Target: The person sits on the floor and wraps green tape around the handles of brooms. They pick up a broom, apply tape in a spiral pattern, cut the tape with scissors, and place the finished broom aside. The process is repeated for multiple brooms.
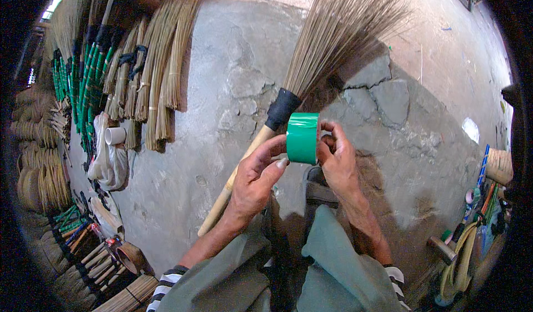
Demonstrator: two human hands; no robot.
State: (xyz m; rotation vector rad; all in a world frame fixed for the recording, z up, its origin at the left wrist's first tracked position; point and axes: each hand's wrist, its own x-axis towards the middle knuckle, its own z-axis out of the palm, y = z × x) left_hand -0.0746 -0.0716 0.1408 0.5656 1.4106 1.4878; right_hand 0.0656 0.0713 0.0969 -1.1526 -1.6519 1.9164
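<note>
A roll of green tape (302,138) is held upright between both hands above my knees. My left hand (255,176) touches its left edge with thumb and fingertips. My right hand (337,159) grips it from the right, fingers through the core. Behind the roll lies a broom (311,62) with a wooden stick (236,181), a black-wrapped neck (282,108) and a fan of thin brown bristles spreading up and to the right.
Bundles of broom straw (161,62) and brooms with green-taped handles (83,79) lean at the left. A white cloth (108,162) and more stick handles (94,251) lie lower left. Tools and tape rolls (472,223) sit at the right on the cracked concrete floor (222,90).
</note>
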